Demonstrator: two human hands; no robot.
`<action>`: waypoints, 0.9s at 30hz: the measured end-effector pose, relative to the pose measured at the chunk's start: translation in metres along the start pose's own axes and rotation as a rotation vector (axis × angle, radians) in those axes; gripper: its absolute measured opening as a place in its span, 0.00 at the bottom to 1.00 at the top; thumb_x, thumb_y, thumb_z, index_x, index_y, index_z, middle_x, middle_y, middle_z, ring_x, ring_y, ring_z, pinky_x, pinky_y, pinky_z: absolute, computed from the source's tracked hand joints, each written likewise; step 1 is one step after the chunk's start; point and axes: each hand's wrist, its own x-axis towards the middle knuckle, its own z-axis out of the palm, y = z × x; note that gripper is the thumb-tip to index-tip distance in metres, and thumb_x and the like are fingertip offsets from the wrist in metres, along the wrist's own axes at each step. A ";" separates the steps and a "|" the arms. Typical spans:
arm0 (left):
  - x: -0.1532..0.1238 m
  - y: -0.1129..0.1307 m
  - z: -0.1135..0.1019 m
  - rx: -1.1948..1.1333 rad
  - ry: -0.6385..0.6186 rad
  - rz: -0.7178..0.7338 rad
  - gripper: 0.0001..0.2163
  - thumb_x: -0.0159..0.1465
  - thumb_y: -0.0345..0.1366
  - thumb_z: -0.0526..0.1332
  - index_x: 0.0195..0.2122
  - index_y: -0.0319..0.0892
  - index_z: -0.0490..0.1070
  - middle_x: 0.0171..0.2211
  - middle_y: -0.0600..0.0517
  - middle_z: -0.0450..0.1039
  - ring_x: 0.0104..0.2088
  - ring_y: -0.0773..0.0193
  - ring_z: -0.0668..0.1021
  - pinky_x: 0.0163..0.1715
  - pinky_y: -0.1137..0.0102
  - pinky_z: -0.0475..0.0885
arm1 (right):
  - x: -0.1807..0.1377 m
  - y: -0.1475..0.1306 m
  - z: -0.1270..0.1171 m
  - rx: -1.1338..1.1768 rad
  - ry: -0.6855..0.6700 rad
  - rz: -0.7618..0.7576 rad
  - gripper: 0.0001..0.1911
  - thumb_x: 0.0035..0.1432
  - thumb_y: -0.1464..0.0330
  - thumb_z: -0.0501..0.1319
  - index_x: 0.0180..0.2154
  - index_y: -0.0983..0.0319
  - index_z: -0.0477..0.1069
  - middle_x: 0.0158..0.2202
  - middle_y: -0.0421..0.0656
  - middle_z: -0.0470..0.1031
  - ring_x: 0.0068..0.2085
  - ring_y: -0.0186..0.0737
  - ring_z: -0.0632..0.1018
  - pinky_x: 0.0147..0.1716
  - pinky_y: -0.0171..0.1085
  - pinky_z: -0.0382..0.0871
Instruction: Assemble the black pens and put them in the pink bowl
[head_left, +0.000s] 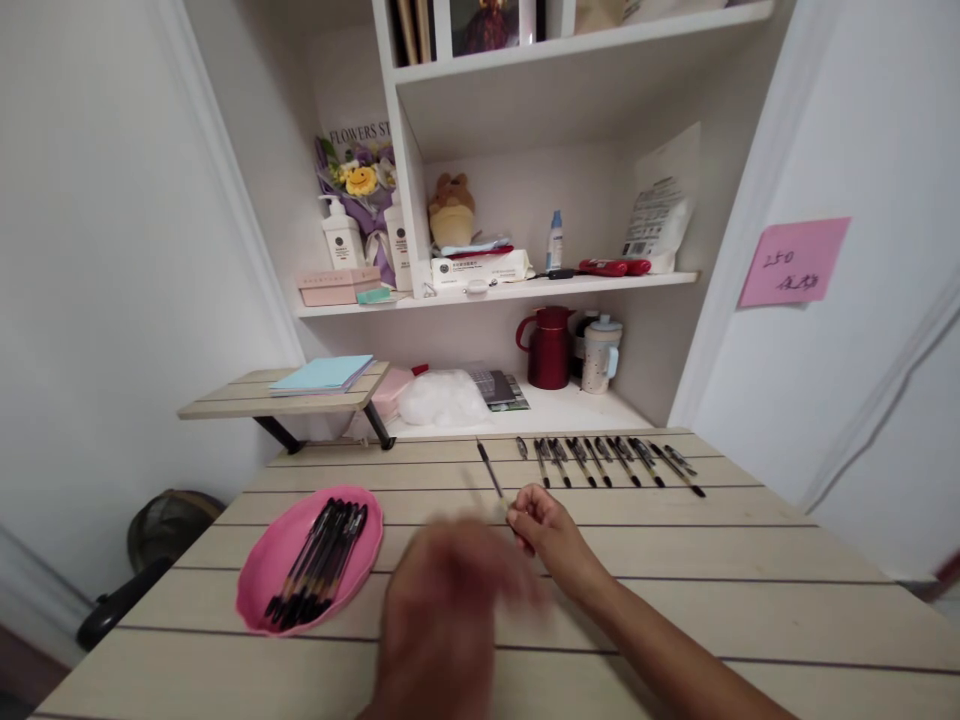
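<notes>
In the head view my right hand (551,530) pinches an uncapped pen (491,472) near its lower end, its dark tip pointing away from me. My left hand (450,590), smeared by motion, is close in front of the camera, left of my right hand; its fingers are too blurred to read. Beyond the pen a loose pen cap (522,447) lies on the table. To its right, several pens (604,465) lie in a slanted row, with small dark caps beside them. A pink plate (251,600) on the left holds a bundle of black pens (322,560).
A small raised stand (225,402) at the table's back left carries blue paper (322,374). Behind the slatted table (675,620) are white shelves with a red jug (550,348), a mug (601,355) and a white plastic bag (442,398). A pink note (796,262) is on the right wall.
</notes>
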 end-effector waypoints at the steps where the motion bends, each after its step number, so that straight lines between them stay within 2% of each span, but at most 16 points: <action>1: 0.024 0.009 0.012 -0.016 0.028 0.028 0.19 0.55 0.44 0.61 0.49 0.55 0.64 0.48 0.51 0.68 0.48 0.58 0.69 0.39 0.65 0.71 | -0.004 -0.005 0.003 0.034 -0.008 -0.046 0.11 0.47 0.64 0.57 0.27 0.58 0.54 0.17 0.30 0.58 0.17 0.28 0.62 0.17 0.29 0.52; 4: 0.081 0.018 0.038 -0.119 0.148 0.088 0.21 0.53 0.44 0.63 0.47 0.46 0.66 0.46 0.48 0.69 0.48 0.59 0.70 0.42 0.69 0.67 | -0.012 -0.008 0.016 0.017 -0.074 -0.120 0.11 0.48 0.64 0.58 0.27 0.59 0.55 0.18 0.31 0.59 0.18 0.28 0.62 0.19 0.29 0.55; 5: 0.092 0.014 0.042 -0.158 0.136 0.044 0.19 0.53 0.45 0.63 0.44 0.42 0.68 0.43 0.46 0.71 0.46 0.59 0.72 0.41 0.69 0.67 | -0.014 -0.006 0.019 -0.023 -0.090 -0.133 0.10 0.48 0.64 0.58 0.27 0.59 0.55 0.18 0.31 0.59 0.19 0.29 0.62 0.19 0.29 0.55; 7: 0.101 -0.001 0.041 -0.269 0.098 -0.061 0.18 0.52 0.46 0.63 0.36 0.38 0.69 0.35 0.44 0.73 0.38 0.59 0.75 0.36 0.69 0.68 | -0.013 0.002 0.021 -0.136 -0.107 -0.148 0.09 0.49 0.65 0.57 0.26 0.59 0.56 0.20 0.33 0.61 0.21 0.30 0.64 0.21 0.30 0.57; 10: 0.102 -0.027 0.030 -0.422 0.102 -0.141 0.16 0.50 0.46 0.64 0.31 0.38 0.67 0.26 0.49 0.72 0.28 0.63 0.75 0.29 0.70 0.68 | 0.004 0.012 0.009 -0.441 -0.103 -0.152 0.08 0.52 0.64 0.55 0.25 0.60 0.60 0.21 0.37 0.67 0.23 0.32 0.67 0.24 0.31 0.59; 11: 0.102 -0.033 0.026 -0.455 0.117 -0.149 0.16 0.50 0.46 0.64 0.31 0.39 0.66 0.23 0.51 0.70 0.25 0.65 0.74 0.27 0.71 0.68 | 0.014 0.012 0.001 -0.599 -0.083 -0.149 0.09 0.54 0.64 0.53 0.24 0.61 0.62 0.21 0.39 0.68 0.24 0.34 0.69 0.25 0.32 0.59; 13: 0.105 -0.041 0.019 -0.478 0.134 -0.157 0.16 0.50 0.46 0.64 0.32 0.40 0.65 0.19 0.56 0.66 0.19 0.70 0.71 0.21 0.74 0.65 | 0.040 0.010 -0.018 -0.963 0.055 -0.103 0.13 0.55 0.64 0.52 0.22 0.62 0.64 0.24 0.44 0.72 0.29 0.37 0.72 0.29 0.33 0.60; 16: 0.113 -0.046 0.015 -0.438 0.136 -0.152 0.17 0.50 0.48 0.64 0.32 0.40 0.65 0.17 0.59 0.61 0.13 0.76 0.62 0.14 0.79 0.56 | 0.080 0.004 -0.040 -1.297 0.220 0.087 0.10 0.55 0.65 0.54 0.30 0.64 0.69 0.35 0.52 0.74 0.38 0.43 0.75 0.34 0.36 0.62; 18: 0.117 -0.049 0.014 -0.395 0.122 -0.153 0.18 0.50 0.48 0.63 0.32 0.40 0.65 0.17 0.60 0.61 0.12 0.78 0.58 0.12 0.80 0.50 | 0.102 0.004 -0.045 -1.341 0.269 0.137 0.12 0.56 0.65 0.53 0.38 0.65 0.68 0.39 0.55 0.73 0.41 0.45 0.75 0.37 0.38 0.63; 21: 0.120 -0.053 0.015 -0.339 0.102 -0.155 0.18 0.49 0.50 0.63 0.32 0.40 0.65 0.18 0.60 0.61 0.11 0.79 0.56 0.11 0.80 0.47 | 0.122 0.012 -0.043 -1.342 0.288 0.157 0.18 0.57 0.66 0.52 0.47 0.69 0.60 0.42 0.58 0.71 0.42 0.46 0.75 0.38 0.40 0.64; 27: 0.120 -0.059 0.016 -0.277 0.075 -0.138 0.19 0.50 0.51 0.61 0.31 0.40 0.65 0.17 0.59 0.61 0.11 0.78 0.56 0.11 0.79 0.47 | 0.136 0.031 -0.033 -1.344 0.280 0.189 0.20 0.57 0.75 0.47 0.52 0.75 0.54 0.42 0.64 0.69 0.43 0.49 0.75 0.39 0.43 0.65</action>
